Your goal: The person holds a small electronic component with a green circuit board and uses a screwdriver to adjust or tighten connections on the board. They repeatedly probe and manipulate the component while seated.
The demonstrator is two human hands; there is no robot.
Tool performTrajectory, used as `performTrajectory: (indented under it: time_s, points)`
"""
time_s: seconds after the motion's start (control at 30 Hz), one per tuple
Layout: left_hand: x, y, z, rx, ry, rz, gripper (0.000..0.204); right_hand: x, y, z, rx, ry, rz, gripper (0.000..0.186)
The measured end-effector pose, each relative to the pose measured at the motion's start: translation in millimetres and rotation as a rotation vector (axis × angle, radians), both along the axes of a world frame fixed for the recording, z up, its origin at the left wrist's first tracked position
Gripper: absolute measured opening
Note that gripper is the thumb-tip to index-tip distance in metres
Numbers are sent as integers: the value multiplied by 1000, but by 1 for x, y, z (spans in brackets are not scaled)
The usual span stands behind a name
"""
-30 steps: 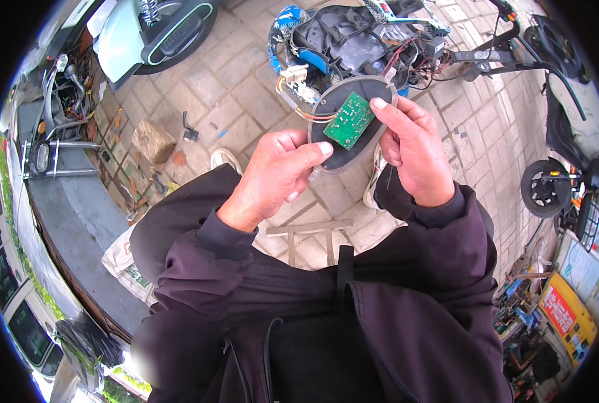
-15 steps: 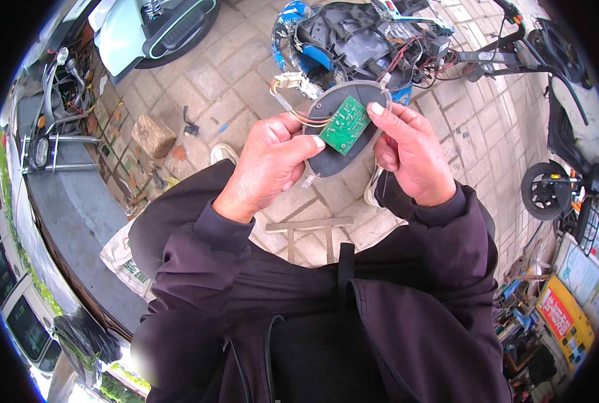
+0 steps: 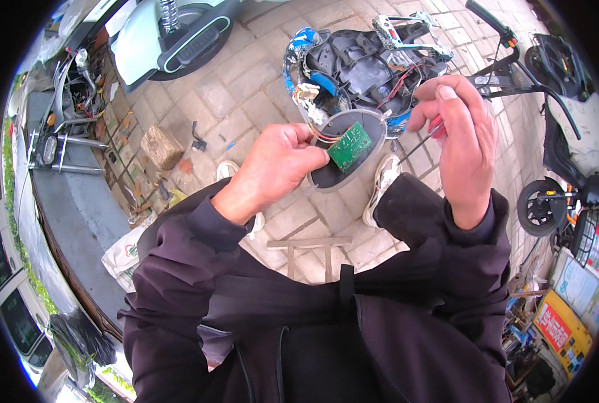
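My left hand (image 3: 272,166) pinches a grey oval housing (image 3: 331,178) and the near left corner of a green circuit board (image 3: 350,148) lying tilted in it. Thin coloured wires (image 3: 323,136) run from the board's left side toward a pale plug (image 3: 306,92). Off to the right, apart from the housing, my right hand (image 3: 466,144) is closed around a screwdriver (image 3: 417,148). Its thin dark shaft slants down and left, and a bit of red handle shows between the fingers. The rest of the handle is hidden.
Beyond the housing lies a blue and black scooter body (image 3: 366,57) with loose wires. A wooden block (image 3: 162,148) sits on the paving at left, and a wooden stool frame (image 3: 309,242) is between my legs. A parked scooter (image 3: 541,207) stands at right.
My right hand has let go of the housing's right edge and moved up and right; the screwdriver now shows clearly in it. The left hand still holds the housing, slightly lower.
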State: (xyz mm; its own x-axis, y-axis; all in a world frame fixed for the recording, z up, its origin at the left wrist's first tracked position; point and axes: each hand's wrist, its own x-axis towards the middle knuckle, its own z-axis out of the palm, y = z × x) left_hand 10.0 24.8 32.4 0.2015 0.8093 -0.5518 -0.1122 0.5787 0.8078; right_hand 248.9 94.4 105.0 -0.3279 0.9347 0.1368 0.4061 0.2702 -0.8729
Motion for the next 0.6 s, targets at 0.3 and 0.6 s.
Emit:
performTrajectory:
  time_s: [0.3, 0.6]
  points:
    - [-7, -8, -33, -26, -46, 71, 37, -15, -5, -39, -504, 340, -31, 22]
    - [-5, -9, -29, 34, 118, 51, 42, -14, -6, -41, -110, -169, 105, 19]
